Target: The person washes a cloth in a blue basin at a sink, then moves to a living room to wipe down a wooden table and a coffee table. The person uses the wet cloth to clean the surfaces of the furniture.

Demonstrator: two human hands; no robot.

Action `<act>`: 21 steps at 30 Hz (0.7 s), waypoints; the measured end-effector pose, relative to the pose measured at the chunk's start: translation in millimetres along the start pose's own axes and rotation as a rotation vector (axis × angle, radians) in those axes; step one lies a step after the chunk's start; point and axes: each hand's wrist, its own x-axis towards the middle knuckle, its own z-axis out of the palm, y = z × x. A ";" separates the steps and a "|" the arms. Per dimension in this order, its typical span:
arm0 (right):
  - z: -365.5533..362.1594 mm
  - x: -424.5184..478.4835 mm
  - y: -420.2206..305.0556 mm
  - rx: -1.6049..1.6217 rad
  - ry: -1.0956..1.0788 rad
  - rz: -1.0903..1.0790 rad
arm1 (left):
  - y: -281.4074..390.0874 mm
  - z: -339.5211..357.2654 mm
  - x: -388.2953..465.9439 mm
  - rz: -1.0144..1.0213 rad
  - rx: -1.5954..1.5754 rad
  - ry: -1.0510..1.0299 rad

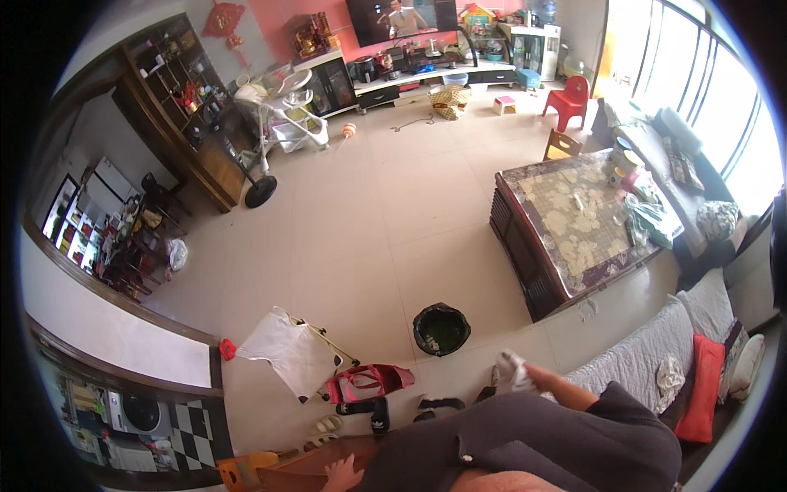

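My left hand (pixel 343 475) lies with fingers apart on a brown wooden surface (pixel 301 462), beside the orange-brown wooden back of a chair (pixel 246 468). My right hand is not in view. Dark clothing (pixel 522 430) fills the lower middle. A bare limb, which looks like a leg (pixel 562 387), comes out of it and ends in something white (pixel 511 372), like a sock or shoe. Black slippers (pixel 380 415) and beige sandals (pixel 326 424) stand on the floor before me, near a red and pink bag (pixel 370 382).
A black-lined bin (pixel 441 330) stands ahead, with a white cloth on a folding frame (pixel 295 357) to its left. A low table (pixel 578 203) with a patterned cover and a grey quilted sofa (pixel 639 344) are at right. A high chair (pixel 283 111) and television (pixel 403 18) stand farther off.
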 end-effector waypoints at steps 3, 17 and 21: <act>-56.9 -42.4 -20.9 0.161 0.119 -0.252 | 72.6 -69.8 49.8 0.121 -0.367 0.168; -101.3 -104.4 253.9 0.966 0.204 -0.449 | 403.1 -326.8 -37.3 1.203 -0.568 0.398; -96.3 -104.3 259.5 1.131 0.141 -0.389 | 460.5 -291.6 -25.7 1.203 -0.373 0.207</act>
